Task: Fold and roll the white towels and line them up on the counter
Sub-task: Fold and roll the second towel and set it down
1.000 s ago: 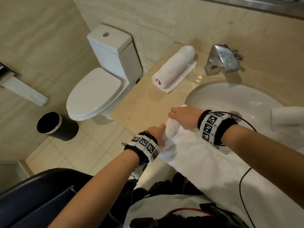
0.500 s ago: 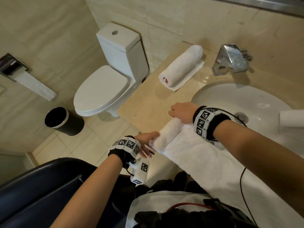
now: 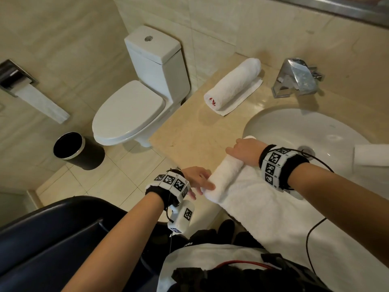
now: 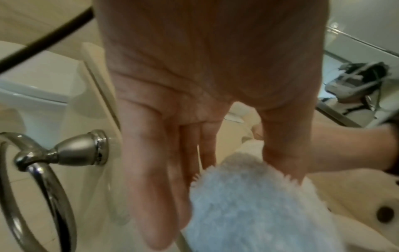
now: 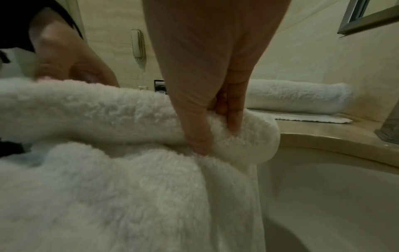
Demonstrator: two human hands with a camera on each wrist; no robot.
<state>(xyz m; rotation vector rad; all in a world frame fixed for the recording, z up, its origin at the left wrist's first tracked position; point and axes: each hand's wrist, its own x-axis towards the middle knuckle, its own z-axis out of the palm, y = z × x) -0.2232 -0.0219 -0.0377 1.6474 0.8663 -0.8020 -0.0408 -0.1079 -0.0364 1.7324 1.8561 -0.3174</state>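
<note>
Low in the frame a fluffy white towel (image 3: 259,199) lies partly rolled across the beige stone counter (image 3: 189,131) and the sink (image 3: 315,131) rim. The left hand (image 3: 197,178) touches the roll's near end with straight, relaxed fingers. The right hand (image 3: 244,150) curls over the far end, gripping it. At upper centre a finished rolled towel (image 3: 231,85) rests beside the chrome tap (image 3: 294,79).

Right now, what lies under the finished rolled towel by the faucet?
A flat white cloth pokes out beneath the rolled towel, resting on the counter. How far it extends underneath is hidden.
</note>
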